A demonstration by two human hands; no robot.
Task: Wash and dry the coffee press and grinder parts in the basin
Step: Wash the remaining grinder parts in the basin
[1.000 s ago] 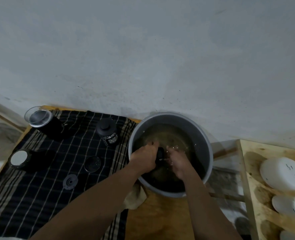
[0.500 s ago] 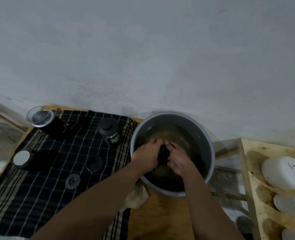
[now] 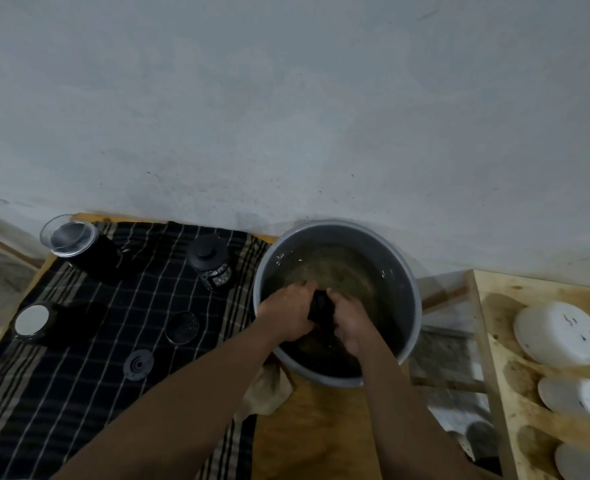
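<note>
Beside the checked cloth [image 3: 79,375] where the lidded coffee press [image 3: 210,263] stands, a grey basin [image 3: 404,292] holds murky water. The left hand [image 3: 288,315] and right hand [image 3: 350,322], apart a second ago, now both curl tightly round a black part [image 3: 321,308] inside the basin. Fingers cover most of it, so which part cannot be told.

Noted grey plaster wall [image 3: 286,98] across the top. Saw dark plaid cloth [image 3: 79,393] spread over left part of wooden tabletop [image 3: 314,431]. Spotted crumpled beige rag [image 3: 269,389] at cloth's right edge. Logged wooden rack [image 3: 494,358] at right, holding three white bowls: far bowl [image 3: 558,332], middle bowl [image 3: 575,398], near bowl [image 3: 584,460] cut off by frame.
</note>
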